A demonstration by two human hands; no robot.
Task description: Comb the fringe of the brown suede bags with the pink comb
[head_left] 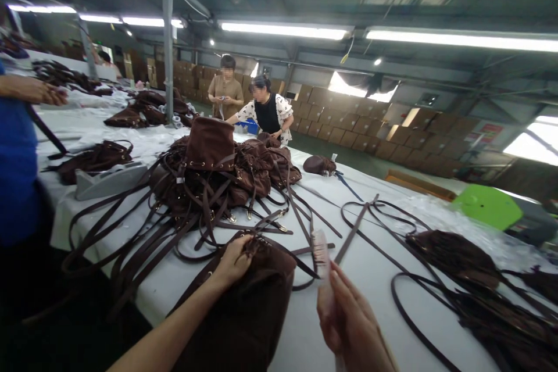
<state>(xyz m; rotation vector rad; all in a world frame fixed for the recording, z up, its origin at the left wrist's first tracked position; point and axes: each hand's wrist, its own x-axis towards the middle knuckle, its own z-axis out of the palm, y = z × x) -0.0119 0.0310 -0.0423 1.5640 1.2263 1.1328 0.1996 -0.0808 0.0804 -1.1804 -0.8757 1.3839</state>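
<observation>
My left hand (235, 258) is closed on the gathered top of a dark brown drawstring bag (248, 308) in the foreground. The bag hangs toward me at the table edge. My right hand (344, 317) grips a pale translucent plastic tool (321, 253), upright beside the bag. Its top end carries a row of short brownish lines, like a small brush; I cannot tell its exact kind. Just beyond my left hand lies a heap of brown bags (209, 148), with long straps and gold buckles trailing over the white table (318, 314).
More brown bags (457, 256) with looped straps lie at right, near clear plastic wrapping and a green panel (487, 207). A grey tray (111, 180) stands at left, close to a person in blue (17, 157). Two people work across the table, before stacked cartons (344, 122).
</observation>
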